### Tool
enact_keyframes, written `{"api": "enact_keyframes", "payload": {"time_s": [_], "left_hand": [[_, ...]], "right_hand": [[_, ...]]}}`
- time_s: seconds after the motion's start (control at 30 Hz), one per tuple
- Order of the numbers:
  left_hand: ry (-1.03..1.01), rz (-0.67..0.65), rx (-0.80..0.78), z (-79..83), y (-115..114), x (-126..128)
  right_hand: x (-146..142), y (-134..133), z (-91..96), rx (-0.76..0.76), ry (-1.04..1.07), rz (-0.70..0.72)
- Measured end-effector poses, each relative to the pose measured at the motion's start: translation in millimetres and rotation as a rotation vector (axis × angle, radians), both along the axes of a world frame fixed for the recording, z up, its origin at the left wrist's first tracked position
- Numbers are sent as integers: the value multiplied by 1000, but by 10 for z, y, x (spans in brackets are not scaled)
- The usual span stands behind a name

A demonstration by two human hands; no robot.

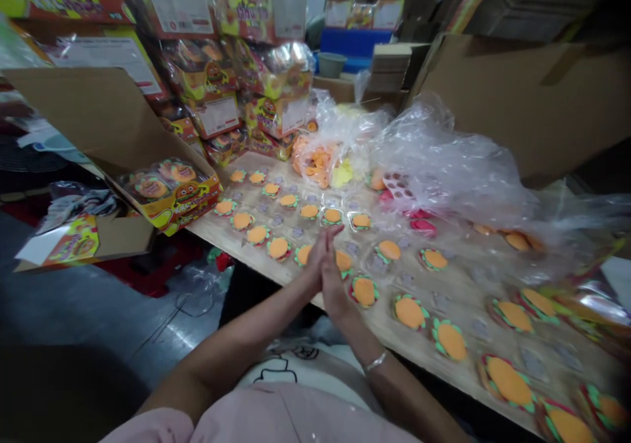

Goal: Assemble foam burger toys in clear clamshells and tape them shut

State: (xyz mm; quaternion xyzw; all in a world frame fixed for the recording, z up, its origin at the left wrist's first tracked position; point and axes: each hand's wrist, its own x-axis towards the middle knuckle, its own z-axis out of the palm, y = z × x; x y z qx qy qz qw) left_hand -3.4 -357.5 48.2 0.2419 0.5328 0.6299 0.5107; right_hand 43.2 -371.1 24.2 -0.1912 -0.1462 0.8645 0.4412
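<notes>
My left hand [319, 260] and my right hand [334, 285] are pressed palm to palm above the table's near edge, fingertips pointing away from me. Whatever lies between the palms, if anything, is hidden. Just behind and beside them sit toy hamburgers with orange buns and green frills, one burger [344, 262] partly covered by my right hand and another burger [302, 255] by my left. More toy burgers stand in rows along the table, among them a burger [365, 291] at the near edge. Further back, a burger [361, 221] rests in a clear plastic shell.
A wooden table [315, 233] carries small clear pieces between the burgers. Clear plastic bags [444, 160] with orange, yellow and pink parts lie at the back. An open display box [187, 196] holds packed burgers at left, before stacked wrapped boxes [211, 111]. Cardboard [522, 101] stands behind right.
</notes>
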Motion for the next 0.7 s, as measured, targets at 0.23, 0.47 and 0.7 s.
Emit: {"api": "enact_keyframes", "payload": {"time_s": [0.23,0.47,0.7], "left_hand": [[1,203,19,4,-303,-780],[-37,260,-250,-377,-969,-1203],[56,299,-327,-530,-853,-1478]], "right_hand": [[200,48,58,136,-129,207],[236,115,-103,0,-94,206],[70,96,-97,-30,-138,254]]}}
